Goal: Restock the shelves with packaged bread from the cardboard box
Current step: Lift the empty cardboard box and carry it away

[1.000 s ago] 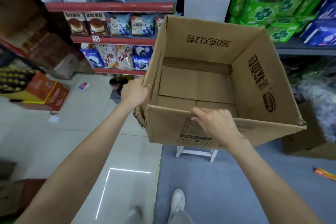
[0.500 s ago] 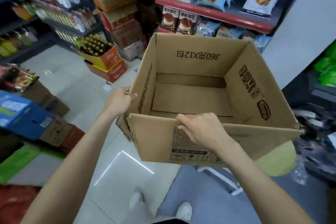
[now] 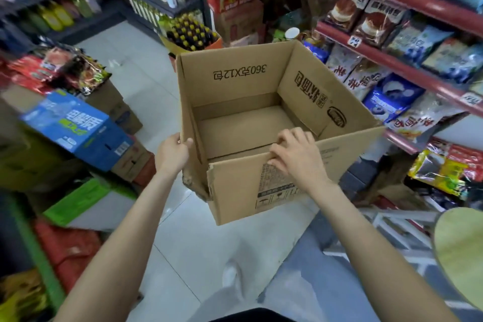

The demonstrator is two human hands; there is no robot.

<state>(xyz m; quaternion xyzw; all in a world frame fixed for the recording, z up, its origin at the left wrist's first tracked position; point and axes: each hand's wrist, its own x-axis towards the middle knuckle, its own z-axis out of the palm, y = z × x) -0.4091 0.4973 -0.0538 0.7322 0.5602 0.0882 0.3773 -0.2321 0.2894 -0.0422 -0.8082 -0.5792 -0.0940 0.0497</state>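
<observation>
- Your left hand (image 3: 173,152), left of frame centre, grips the left wall of the cardboard box (image 3: 261,123): the thumb hooks over the top edge and the palm lies against the outer face. The remaining fingers are hidden.
- Your right hand (image 3: 296,158), just right of centre, holds the near flap, with the fingers curled over its top edge and the palm on the printed outer face.
- The box hangs in mid-frame, clear of the floor, and is open at the top. Its interior shows bare cardboard only; no packaged bread is visible inside. Judge the unloading complete and treat this step as removal of the empty box.
- Keep both holds on opposite sides so that the box stays level. The lower left corner by your left wrist is torn and crumpled; do not load it.
- Before you set the box down, choose a bare patch of the white tiled floor (image 3: 146,78), centre left.
- The red shelves (image 3: 407,70), upper right, carry packaged bread (image 3: 392,98) and other bagged goods in tight rows.
- Left of frame, a blue carton (image 3: 78,125) rests on brown cartons, with snack packets behind it.
- At top centre stand stacked cartons and an open case of dark bottles (image 3: 192,35); dark racks of drinks fill the upper left.
- A white stool (image 3: 400,227) occupies the lower right. Pass clear of it.
</observation>
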